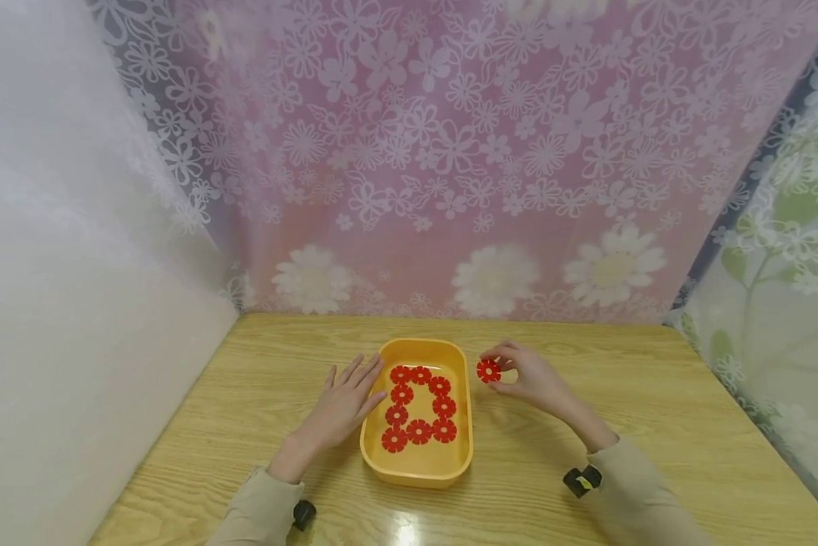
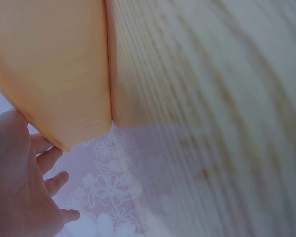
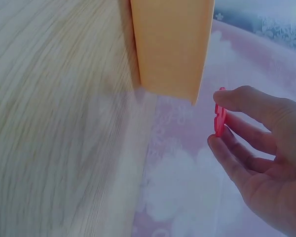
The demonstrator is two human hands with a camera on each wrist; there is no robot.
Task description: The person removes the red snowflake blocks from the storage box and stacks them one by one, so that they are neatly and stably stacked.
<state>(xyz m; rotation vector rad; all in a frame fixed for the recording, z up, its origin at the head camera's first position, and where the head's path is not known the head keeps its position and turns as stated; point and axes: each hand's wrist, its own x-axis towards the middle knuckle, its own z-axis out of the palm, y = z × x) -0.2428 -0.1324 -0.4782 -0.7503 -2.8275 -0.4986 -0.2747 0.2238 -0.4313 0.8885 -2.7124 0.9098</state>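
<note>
A yellow plastic tub [image 1: 415, 468] stands on the table, with several red notched discs [image 1: 418, 431] laid on its floor in a rough loop. My left hand [image 1: 343, 402] rests on the tub's left rim, fingers straight and spread. From the left wrist view, its fingers [image 2: 49, 158] lie along the rim of the tub [image 2: 54, 74]. Right of the tub, my right hand [image 1: 534, 379] pinches a single red notched disc [image 1: 488, 371] by its edges between thumb and fingertips. Seen edge-on in the right wrist view, that disc [image 3: 220, 116] is held near the tub's side wall [image 3: 170, 49].
The wood-grain table [image 1: 654, 394] extends to both sides of the tub. A pink flowered curtain [image 1: 409, 189] hangs along its back edge. A white sheet [image 1: 95, 250] closes the left side, and a floral cloth [image 1: 777, 318] the right.
</note>
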